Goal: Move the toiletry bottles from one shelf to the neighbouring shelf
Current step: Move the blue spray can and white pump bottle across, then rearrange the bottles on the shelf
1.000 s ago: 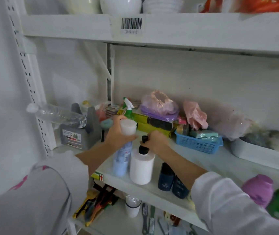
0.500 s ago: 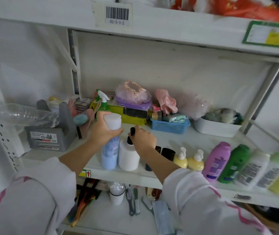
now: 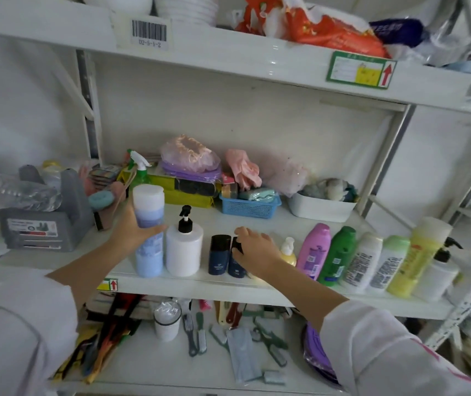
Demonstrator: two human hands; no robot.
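Note:
A row of toiletry bottles stands along the front of the middle shelf [image 3: 228, 284]. My left hand [image 3: 131, 230] is wrapped around the tall blue bottle [image 3: 149, 252] with a white cap, which stands at the row's left end. Beside it is a white pump bottle [image 3: 184, 250], untouched. My right hand [image 3: 252, 248] rests on the top of the right one of two dark navy bottles [image 3: 219, 254], partly hiding it. Further right stand a small yellow pump bottle [image 3: 288, 251], a pink bottle [image 3: 314, 250], a green bottle [image 3: 338, 254] and several white and yellow-green ones.
Behind the row sit a blue basket [image 3: 248, 207], a white tub [image 3: 321, 207], a green spray bottle [image 3: 137, 172] and yellow boxes. A grey caddy [image 3: 45, 221] with a lying clear water bottle is at the left. The lower shelf holds brushes, clips and a white cup [image 3: 167, 321].
My right hand left the white pump bottle and moved right onto the dark navy bottles. My left hand stays on the blue bottle. The view swung right, showing more of the row.

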